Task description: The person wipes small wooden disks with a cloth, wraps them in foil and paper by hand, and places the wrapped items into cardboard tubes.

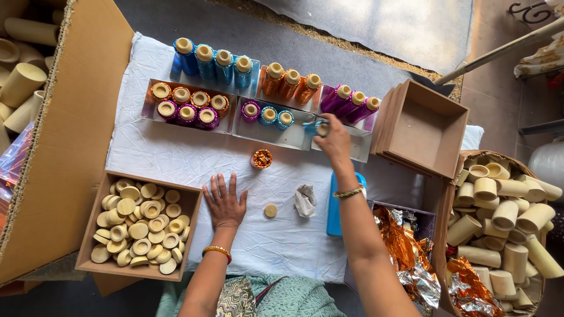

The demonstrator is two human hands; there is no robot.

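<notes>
Right hand (333, 140) was pinched shut on a small blue foil-wrapped spool (315, 127) over the open grey tray (359, 147); left hand (224, 204) lay flat, empty, nearer the person; a careless set-down could topple the purple spools (351, 102) behind that tray.

A grey floor (329, 35) runs under everything, with a strip of sandy grit along the edge of a paler grey sheet (376, 23) at the top, lit by soft even daylight. A crumpled white cloth (176, 147) is spread flat over the middle of the floor, and a large open cardboard carton (76, 117) stands along the left side. At the upper right a pale wooden pole (499, 50) slants across, beside dark metal furniture legs (540, 126) and a curl of black ironwork (531, 12).
</notes>
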